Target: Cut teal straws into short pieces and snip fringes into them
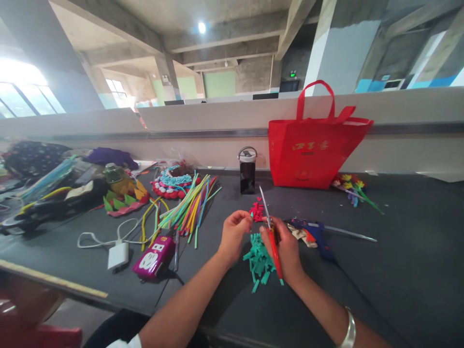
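Note:
In the middle of the head view my right hand (288, 249) is closed around a pair of scissors (274, 251) with red handles, the blades pointing up and away from me. My left hand (236, 234) pinches a small green piece (252, 215) between thumb and fingertips, just left of the blades. Below and between the hands lies a heap of short green cut strips (259, 261). A smaller pile of red cut pieces (257, 211) sits just beyond the fingertips, partly hidden by the hands.
A blue glue gun (319, 237) with a clear stick lies right of my hand. Behind stand a dark tumbler (247, 174) and a red bag (313, 154). Leftward are colourful pipe cleaners (195, 208), a purple case (154, 258), a white charger (118, 254) and a felt crown (125, 200).

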A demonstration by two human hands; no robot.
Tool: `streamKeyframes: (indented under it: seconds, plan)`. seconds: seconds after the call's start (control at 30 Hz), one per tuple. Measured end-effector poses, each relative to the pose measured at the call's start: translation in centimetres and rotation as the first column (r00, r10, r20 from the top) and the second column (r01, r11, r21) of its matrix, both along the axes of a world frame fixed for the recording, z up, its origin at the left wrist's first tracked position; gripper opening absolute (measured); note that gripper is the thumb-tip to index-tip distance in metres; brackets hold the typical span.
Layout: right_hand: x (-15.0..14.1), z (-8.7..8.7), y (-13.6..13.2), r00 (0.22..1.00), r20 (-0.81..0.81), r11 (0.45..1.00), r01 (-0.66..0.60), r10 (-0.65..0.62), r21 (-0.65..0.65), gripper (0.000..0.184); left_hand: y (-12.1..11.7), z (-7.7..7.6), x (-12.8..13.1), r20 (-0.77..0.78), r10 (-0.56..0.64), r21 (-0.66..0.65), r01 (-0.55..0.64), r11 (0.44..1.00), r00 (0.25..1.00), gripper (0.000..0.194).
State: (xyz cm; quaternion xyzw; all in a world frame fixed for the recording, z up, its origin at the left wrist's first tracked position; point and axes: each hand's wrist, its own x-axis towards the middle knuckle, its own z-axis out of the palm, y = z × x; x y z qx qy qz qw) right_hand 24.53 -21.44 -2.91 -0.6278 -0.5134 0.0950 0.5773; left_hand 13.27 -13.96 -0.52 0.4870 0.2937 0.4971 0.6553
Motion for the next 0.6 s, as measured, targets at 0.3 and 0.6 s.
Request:
streamKeyframes:
  seconds: [0.3, 0.6]
  plan:
    - [0.6, -0.1, 0.6, 0.995, -0.098, 0.998, 0.023, -0.018, 0.052, 0.034, -1.0, -0.2, 0.3, -0.305, 0.133, 0.426, 0.010, 0.905, 0.943, 0.008]
    - [1.1, -0.4, 0.9, 0.997, -0.025, 0.995, 0.071, -0.070, 0.071, 0.033, -0.6, -0.7, 0.3, -0.384, 0.012, 0.298, 0.111, 0.948, 0.923, 0.003]
